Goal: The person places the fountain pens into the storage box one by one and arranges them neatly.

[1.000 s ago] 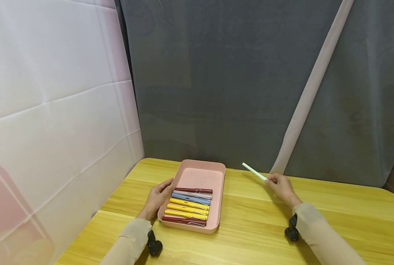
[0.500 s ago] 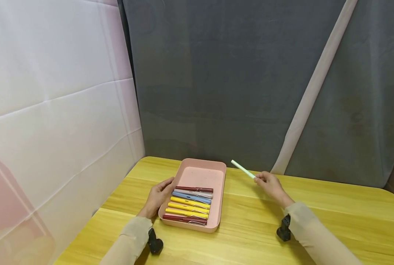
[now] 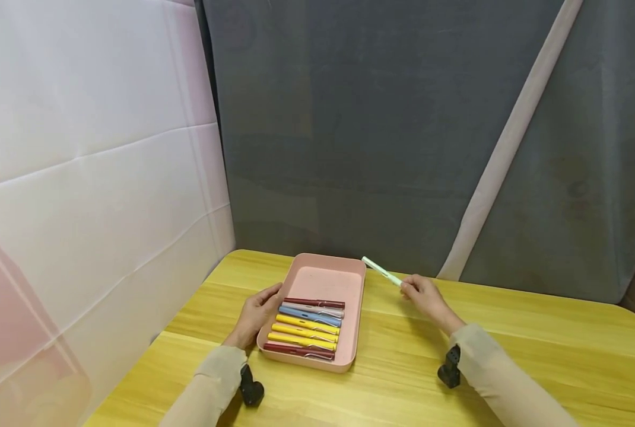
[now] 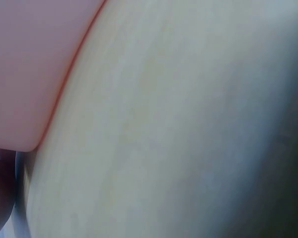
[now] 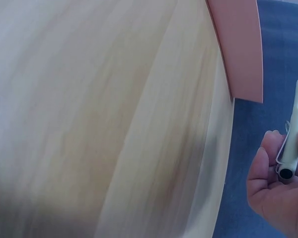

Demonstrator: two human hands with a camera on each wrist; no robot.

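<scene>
A pink tray [image 3: 325, 277] lies on the table, holding a row of capped pens with wire clips: a dark red pen [image 3: 314, 303] at the far end, then a pale pinkish one, a blue pen [image 3: 309, 315], three yellow pens [image 3: 302, 331], and another dark red pen [image 3: 298, 352] nearest me. My left hand [image 3: 253, 315] grips the tray's left side. Between thumb and fingers, my right hand [image 3: 426, 298] pinches a pale mint-green pen [image 3: 381, 271] by its clip end. The pen points up and left, its free tip close to the tray's far right corner.
The yellow wood-grain table [image 3: 403, 367] runs back to a grey cloth backdrop [image 3: 349, 130] with a pale diagonal strip. A white and pink cloth wall [image 3: 109, 207] stands at the left. Inside the tray, the far half shows bare bottom.
My right hand has moved left with the mint-green pen, bringing its tip from well right of the tray to its far right corner. The left hand keeps its place on the tray.
</scene>
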